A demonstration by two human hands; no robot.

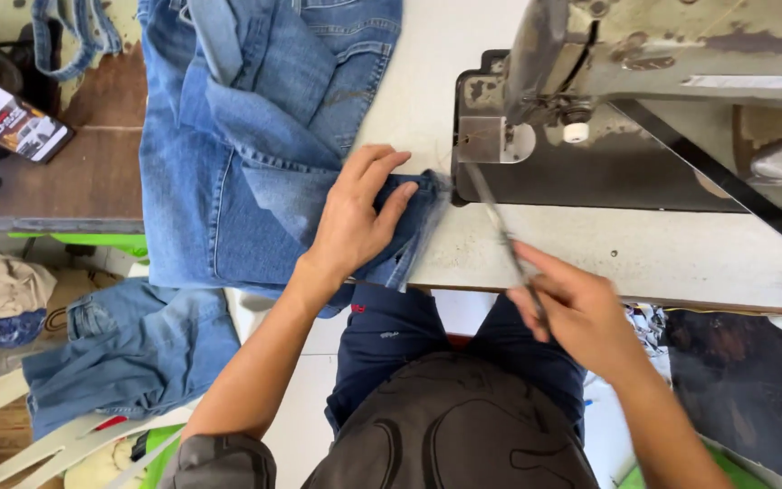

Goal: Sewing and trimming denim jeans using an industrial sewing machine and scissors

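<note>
the left hand point(355, 217) lies flat on a pair of blue jeans point(237, 136), fingers held together and pressed down on a folded denim edge just left of the sewing machine point(644, 100). the jeans are spread over the white table point(608, 244), running from the top of the view down to the table's near edge, where some cloth hangs over. the right hand point(572, 312) is closed around a thin metal tool point(500, 226), pinching its lower end between thumb and fingers; whether it is a pair of scissors or a snipper i cannot tell. the tool slants up to the left, its tip close to the denim edge and the machine's needle area. a second piece of denim point(128, 353) lies lower left, off the table. a phone point(11, 118) rests on a brown wooden surface point(74, 172) at upper left. the person's dark shorts point(391, 335) show below the table edge.
</note>
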